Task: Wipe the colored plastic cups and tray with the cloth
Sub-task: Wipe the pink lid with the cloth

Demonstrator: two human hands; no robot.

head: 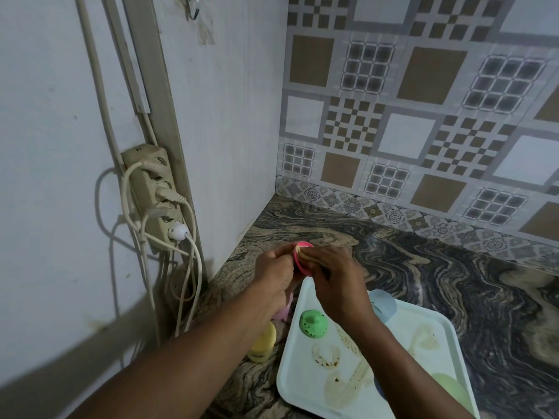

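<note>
Against the left wall: power strip (151, 195), cords plugged in. On the counter (453, 282) below it: yellow cup (264, 340), upside down, beside the tray. Above the counter: my left hand (275, 267), fingers curled round the pink cup (298, 261), held on its side. My right hand (332, 276), fingers bent, presses the pale cloth (303, 251) into its mouth. Stained tray (293, 364), right of the yellow cup: green cup (313, 323), blue cup (384, 303), light green cup (450, 388).
</note>
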